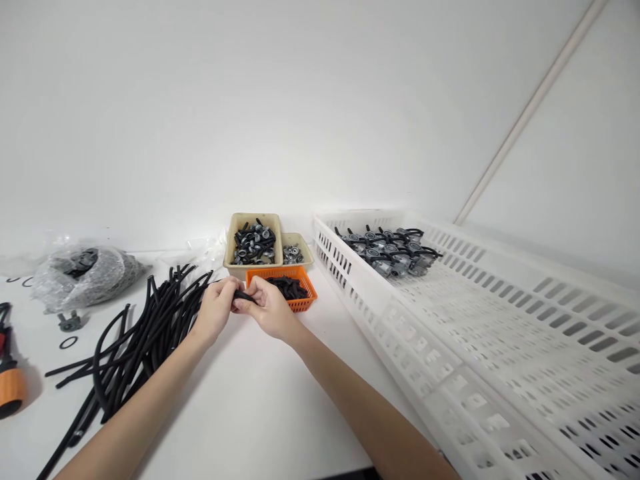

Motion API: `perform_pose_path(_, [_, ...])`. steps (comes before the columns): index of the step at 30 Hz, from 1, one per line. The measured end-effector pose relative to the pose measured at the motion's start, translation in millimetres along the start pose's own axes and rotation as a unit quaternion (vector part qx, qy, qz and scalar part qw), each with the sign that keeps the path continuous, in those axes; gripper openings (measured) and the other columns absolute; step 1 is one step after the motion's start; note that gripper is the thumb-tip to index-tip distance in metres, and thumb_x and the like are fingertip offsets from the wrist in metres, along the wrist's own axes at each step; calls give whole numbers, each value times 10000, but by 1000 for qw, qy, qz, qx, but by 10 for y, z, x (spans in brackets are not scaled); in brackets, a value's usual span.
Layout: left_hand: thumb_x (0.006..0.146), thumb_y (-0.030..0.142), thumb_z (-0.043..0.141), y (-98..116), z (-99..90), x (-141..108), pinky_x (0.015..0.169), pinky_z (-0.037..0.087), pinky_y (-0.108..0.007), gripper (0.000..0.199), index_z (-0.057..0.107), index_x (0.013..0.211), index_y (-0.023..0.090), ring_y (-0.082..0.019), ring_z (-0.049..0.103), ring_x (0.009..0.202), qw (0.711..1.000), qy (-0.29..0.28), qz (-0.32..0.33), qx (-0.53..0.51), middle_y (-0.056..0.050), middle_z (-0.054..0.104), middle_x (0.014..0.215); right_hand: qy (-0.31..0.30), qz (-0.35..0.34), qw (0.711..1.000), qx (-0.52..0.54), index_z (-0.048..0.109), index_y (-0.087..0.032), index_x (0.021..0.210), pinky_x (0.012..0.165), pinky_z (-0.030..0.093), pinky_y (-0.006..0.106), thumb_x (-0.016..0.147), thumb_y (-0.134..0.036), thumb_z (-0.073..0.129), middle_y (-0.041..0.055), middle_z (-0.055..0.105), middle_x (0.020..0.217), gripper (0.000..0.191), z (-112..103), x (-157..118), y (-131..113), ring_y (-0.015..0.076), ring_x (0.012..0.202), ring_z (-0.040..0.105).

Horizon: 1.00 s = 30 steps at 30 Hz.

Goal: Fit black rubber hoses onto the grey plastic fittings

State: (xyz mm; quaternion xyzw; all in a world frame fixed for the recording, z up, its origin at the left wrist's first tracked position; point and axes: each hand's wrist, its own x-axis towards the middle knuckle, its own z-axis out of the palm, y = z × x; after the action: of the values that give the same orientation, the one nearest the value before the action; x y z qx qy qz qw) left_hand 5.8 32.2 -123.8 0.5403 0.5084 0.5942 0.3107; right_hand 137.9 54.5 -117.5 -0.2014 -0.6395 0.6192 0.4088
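My left hand [216, 308] and my right hand [270, 310] meet over the white table, both closed. Between their fingertips is a short black rubber tube [245, 296], partly covered by the fingers. Just behind my right hand stands an orange basket [302, 305] with short black pieces in it. A pile of long black rubber tubes [145, 333] lies to the left, reaching close to my left hand and forearm.
Behind are a beige bin [232, 247] of black and grey parts and a smaller tray [306, 248] of small metal-looking parts. A large white crate [450, 360] with assembled parts [387, 252] fills the right. Bubble wrap [95, 283] and an orange-handled tool [11, 388] lie left.
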Motion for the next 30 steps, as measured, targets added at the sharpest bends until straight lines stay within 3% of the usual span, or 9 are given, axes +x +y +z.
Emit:
perform_pose_path(6, [907, 361, 413, 112, -15, -93, 596, 413, -259, 387, 526, 587, 174, -135, 516, 634, 976, 11, 179, 122, -23, 557, 683, -48, 43, 998, 14, 512, -169, 770, 716, 529, 309, 666, -496, 765, -34, 596, 680, 426, -44, -38, -137, 124, 654, 628])
perform_pose_path(11, [951, 306, 375, 92, -31, -118, 657, 433, -272, 314, 492, 684, 188, -144, 534, 699, 942, -3, 286, 174, -29, 562, 733, -101, 94, 988, 72, 602, -124, 780, 739, 522, 314, 711, -588, 693, 17, 624, 714, 478, -81, -35, -138, 134, 687, 635])
perform_pose_path(16, [925, 307, 470, 13, -32, -111, 674, 486, -265, 135, 496, 851, 197, -139, 559, 736, 939, -18, 286, 188, -24, 566, 823, -74, 93, 984, 133, 584, -141, 694, 707, 505, 288, 672, -489, 773, -21, 566, 656, 396, -120, -26, -151, 114, 665, 591])
perform_pose_path(20, [902, 291, 519, -25, -11, -114, 721, 530, -273, 103, 480, 935, 201, -136, 585, 793, 943, -14, 284, 171, -33, 565, 914, -55, 93, 982, 158, 568, -143, 590, 632, 463, 255, 694, -415, 767, -47, 466, 560, 353, -121, -33, -188, 89, 590, 492])
perform_pose_path(25, [875, 271, 565, -36, -23, -121, 699, 525, -247, 128, 486, 951, 205, -141, 608, 844, 914, -26, 341, 218, -47, 575, 978, -65, 107, 981, 148, 634, -126, 607, 642, 423, 253, 700, -430, 755, -5, 561, 605, 340, -156, -29, -167, 103, 633, 532])
perform_pose_path(30, [889, 248, 540, -56, -44, -126, 674, 513, -237, 71, 496, 921, 203, -143, 603, 831, 889, -2, 383, 249, -50, 577, 965, -103, 116, 980, 127, 652, -119, 614, 705, 433, 281, 694, -484, 751, 5, 583, 639, 387, -170, -33, -170, 104, 655, 542])
